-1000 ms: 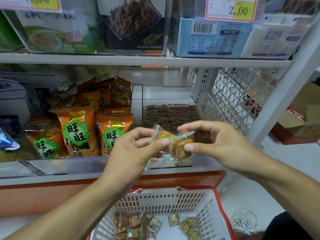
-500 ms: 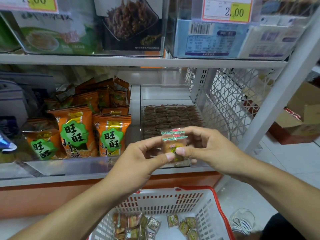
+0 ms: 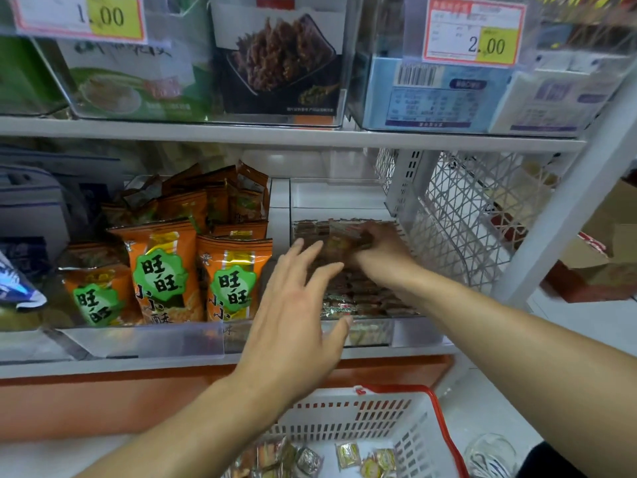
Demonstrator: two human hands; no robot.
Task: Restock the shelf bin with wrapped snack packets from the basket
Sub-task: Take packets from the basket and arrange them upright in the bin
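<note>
The clear shelf bin (image 3: 410, 334) on the lower shelf holds rows of small brown wrapped snack packets (image 3: 365, 296). My right hand (image 3: 384, 251) reaches deep into the bin, its fingers curled round a small stack of packets (image 3: 339, 243) just above the rows. My left hand (image 3: 296, 315) hovers in front of the bin with fingers spread and holds nothing. Below, the white basket (image 3: 444, 422) with a red rim contains several loose packets (image 3: 348, 455).
Orange snack bags (image 3: 162, 270) fill the bin to the left. A white mesh side panel (image 3: 458, 215) and shelf post (image 3: 565, 208) close the right side. The upper shelf (image 3: 275, 131) overhangs with boxed goods and price tags. A cardboard box (image 3: 606, 263) sits on the floor.
Both hands held the packets together in front of the bin. Now my right hand has carried them into the bin and my left hand has let go and opened.
</note>
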